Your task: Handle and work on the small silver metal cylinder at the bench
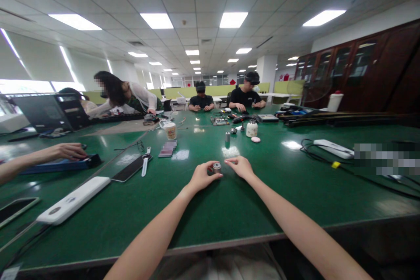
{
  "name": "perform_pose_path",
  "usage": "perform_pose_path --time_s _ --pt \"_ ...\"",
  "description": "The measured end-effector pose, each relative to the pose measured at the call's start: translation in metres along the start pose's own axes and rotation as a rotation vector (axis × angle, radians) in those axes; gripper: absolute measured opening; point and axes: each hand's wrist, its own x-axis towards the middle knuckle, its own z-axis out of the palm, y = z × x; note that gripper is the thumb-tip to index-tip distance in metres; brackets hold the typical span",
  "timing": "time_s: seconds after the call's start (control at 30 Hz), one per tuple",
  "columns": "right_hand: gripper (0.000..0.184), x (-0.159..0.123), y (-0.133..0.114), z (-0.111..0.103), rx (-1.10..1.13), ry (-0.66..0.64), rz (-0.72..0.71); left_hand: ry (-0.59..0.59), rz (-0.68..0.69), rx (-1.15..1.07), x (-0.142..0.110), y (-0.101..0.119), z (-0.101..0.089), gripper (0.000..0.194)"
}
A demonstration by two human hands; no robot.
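My left hand (203, 177) curls its thumb and fingers around a small metal cylinder (217, 168), which looks like a motor part with a ring-shaped top. It stands upright at the table's middle. Just right of it, my right hand (242, 168) has its thumb and fingertips pinched together. Whatever lies between those fingertips is too small to make out. Beyond my hands are a second silver cylinder (227, 136), a small dark metal piece (233, 131) and a pale jar (251, 129) with a pink lid (256, 139) beside it.
On the green table (249, 218), a paper cup (170, 131), a watch (145, 164), a black tablet-like slab (128, 169) and a white power strip (74, 200) lie leftward. Another person's hand (68, 152) touches a blue case (59, 165). Black cables (323, 162) run at right. Co-workers sit opposite.
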Motion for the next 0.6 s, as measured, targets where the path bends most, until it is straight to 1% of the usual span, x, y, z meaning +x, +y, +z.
perform_pose_path --time_s 0.1,0.17,0.3,0.4,0.53,0.6 --pt "0.025 0.000 0.005 0.001 -0.096 -0.103 0.030 0.011 -0.041 0.059 0.000 0.003 0.001 0.051" --pt "0.025 -0.002 0.004 0.001 -0.150 -0.133 0.024 0.017 -0.099 0.084 0.001 0.006 0.001 0.051" --pt "0.030 -0.004 0.000 -0.002 -0.211 -0.136 -0.003 0.014 -0.203 0.061 0.002 0.013 0.001 0.052" --pt "0.028 -0.004 0.000 -0.002 -0.203 -0.143 0.003 0.001 -0.243 0.013 0.003 0.016 0.000 0.053" --pt "0.025 -0.003 0.002 0.001 -0.145 -0.113 -0.003 -0.008 -0.223 -0.006 0.004 0.012 0.000 0.053" --pt "0.027 -0.003 -0.002 0.001 -0.077 -0.052 -0.031 -0.010 -0.187 -0.005 0.004 0.007 0.000 0.053"
